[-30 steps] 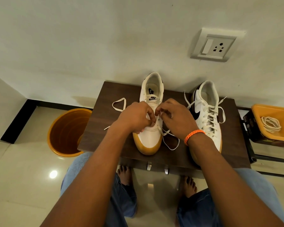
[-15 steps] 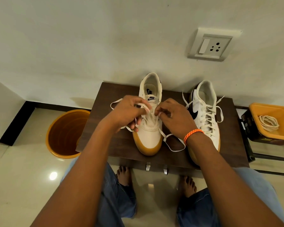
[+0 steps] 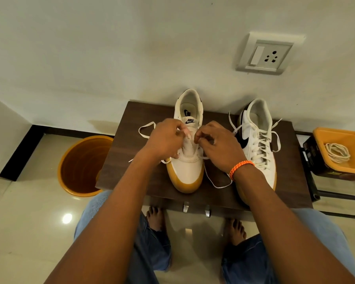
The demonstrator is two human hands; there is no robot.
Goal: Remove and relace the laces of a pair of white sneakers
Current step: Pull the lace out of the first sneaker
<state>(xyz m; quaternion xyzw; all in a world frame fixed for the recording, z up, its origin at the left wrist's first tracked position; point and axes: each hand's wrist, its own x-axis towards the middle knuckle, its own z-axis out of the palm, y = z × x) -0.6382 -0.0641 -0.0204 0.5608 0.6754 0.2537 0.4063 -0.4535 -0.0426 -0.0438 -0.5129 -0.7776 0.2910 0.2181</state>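
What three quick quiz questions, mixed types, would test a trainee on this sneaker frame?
1. True or false: both hands, left hand and right hand, work over the centre sneaker.
2. Which sneaker is fully laced? A) centre B) right sneaker
3. Fill in: a coiled spare lace lies in the orange ____.

Key: 1 true; 2 B; 3 tray.

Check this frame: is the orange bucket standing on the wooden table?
No, the orange bucket stands on the floor, left of the wooden table.
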